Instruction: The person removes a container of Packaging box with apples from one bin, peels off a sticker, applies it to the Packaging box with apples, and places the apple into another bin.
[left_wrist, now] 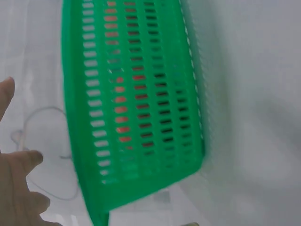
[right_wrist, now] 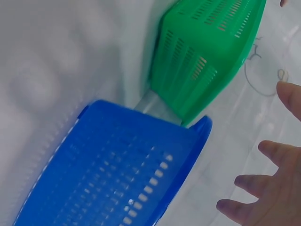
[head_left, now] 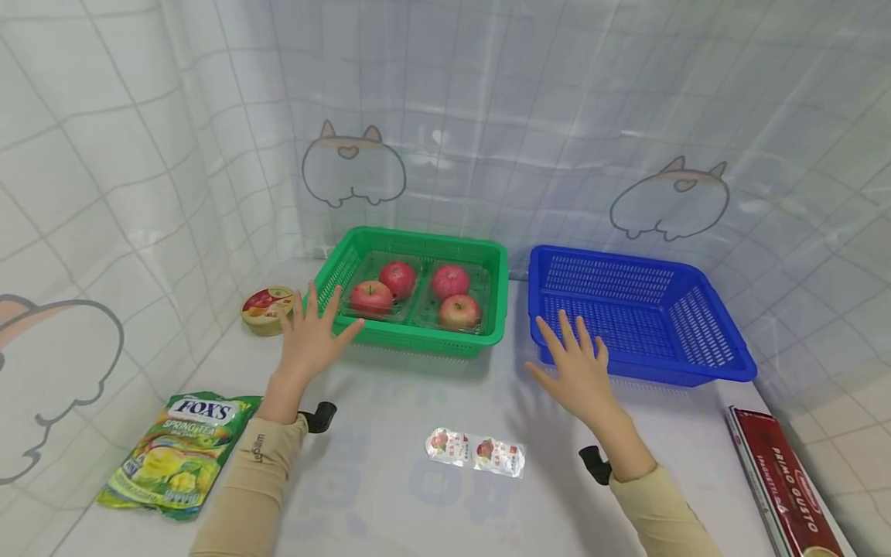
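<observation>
Green basket (head_left: 418, 338) near left hand (head_left: 308, 342); blue basket (head_left: 626, 329) near right hand (head_left: 581, 379); both hands' fingers (head_left: 568, 334) spread wide.

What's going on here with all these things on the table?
A person holds both hands open, gripping nothing: the left hand by the green basket, the right hand at the near side of the blue basket. Four apples sit in the green basket. Between the forearms, a foil strip lies on the table.
</observation>
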The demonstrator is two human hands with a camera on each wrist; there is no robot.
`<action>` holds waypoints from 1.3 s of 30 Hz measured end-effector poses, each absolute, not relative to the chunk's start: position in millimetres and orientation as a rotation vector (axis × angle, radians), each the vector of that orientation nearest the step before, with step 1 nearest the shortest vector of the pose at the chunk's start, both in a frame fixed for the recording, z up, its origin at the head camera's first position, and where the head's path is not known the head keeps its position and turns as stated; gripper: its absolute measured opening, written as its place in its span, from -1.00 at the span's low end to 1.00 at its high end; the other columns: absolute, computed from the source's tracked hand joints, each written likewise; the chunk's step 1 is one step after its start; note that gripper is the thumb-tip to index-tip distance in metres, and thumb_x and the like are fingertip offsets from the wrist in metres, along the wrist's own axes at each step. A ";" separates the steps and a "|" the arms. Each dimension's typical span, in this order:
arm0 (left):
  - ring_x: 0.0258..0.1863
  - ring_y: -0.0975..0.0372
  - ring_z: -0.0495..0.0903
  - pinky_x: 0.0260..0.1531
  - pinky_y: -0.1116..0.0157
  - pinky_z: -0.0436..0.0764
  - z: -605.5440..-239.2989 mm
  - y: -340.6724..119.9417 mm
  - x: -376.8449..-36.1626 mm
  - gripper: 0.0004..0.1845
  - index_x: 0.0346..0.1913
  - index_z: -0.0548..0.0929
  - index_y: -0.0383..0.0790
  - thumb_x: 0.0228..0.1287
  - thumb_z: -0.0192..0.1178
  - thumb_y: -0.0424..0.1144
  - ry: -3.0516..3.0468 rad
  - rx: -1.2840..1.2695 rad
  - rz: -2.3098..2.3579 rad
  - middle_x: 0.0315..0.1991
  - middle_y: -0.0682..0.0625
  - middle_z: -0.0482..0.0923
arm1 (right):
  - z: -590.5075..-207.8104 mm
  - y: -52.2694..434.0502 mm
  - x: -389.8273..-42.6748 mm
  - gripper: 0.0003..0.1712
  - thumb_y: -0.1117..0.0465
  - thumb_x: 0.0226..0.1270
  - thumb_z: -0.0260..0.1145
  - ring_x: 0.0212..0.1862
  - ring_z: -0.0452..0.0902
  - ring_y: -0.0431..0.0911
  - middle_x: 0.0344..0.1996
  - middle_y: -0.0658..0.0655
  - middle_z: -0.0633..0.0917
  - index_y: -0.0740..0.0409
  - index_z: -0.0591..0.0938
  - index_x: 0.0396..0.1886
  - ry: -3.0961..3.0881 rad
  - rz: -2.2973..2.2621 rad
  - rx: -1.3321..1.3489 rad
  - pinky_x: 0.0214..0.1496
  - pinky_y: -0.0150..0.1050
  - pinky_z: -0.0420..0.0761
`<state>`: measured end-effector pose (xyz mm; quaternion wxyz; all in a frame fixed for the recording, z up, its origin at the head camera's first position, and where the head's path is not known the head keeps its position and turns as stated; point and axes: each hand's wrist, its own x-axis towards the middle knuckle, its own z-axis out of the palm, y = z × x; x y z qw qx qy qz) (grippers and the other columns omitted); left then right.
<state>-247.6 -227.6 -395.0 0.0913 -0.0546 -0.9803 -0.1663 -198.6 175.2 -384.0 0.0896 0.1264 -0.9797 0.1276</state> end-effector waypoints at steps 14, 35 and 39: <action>0.35 -0.29 -0.40 0.18 -0.32 -0.19 -413.1 -264.3 -266.2 0.01 0.44 -0.37 -0.24 0.26 -0.10 0.29 -2.853 0.057 -1.158 0.39 -0.36 -0.57 | -378.4 117.3 -227.9 -0.18 -0.16 0.27 0.15 0.39 -0.13 0.29 0.40 0.31 0.07 -0.02 0.12 0.44 -2.836 0.639 0.405 0.24 0.34 -0.03; 0.19 -0.02 0.24 0.16 0.09 0.29 -425.0 -262.5 -273.7 -0.13 0.46 -0.09 -0.18 0.21 0.20 -0.17 -2.360 0.283 -1.819 0.34 -0.27 0.08 | -377.6 34.5 -299.6 -0.26 0.08 0.26 0.11 0.36 0.04 0.20 0.35 0.25 0.20 0.06 0.14 0.42 -2.709 1.570 0.047 0.27 0.21 0.14; 0.19 -0.01 0.25 0.16 0.12 0.30 -429.3 -260.4 -272.4 -0.13 0.46 -0.11 -0.17 0.23 0.19 -0.18 -2.357 0.279 -1.842 0.33 -0.28 0.08 | -382.2 31.2 -305.5 -0.28 0.10 0.26 0.11 0.36 -0.01 0.26 0.36 0.27 0.16 0.03 0.16 0.41 -2.715 1.554 -0.082 0.25 0.26 0.13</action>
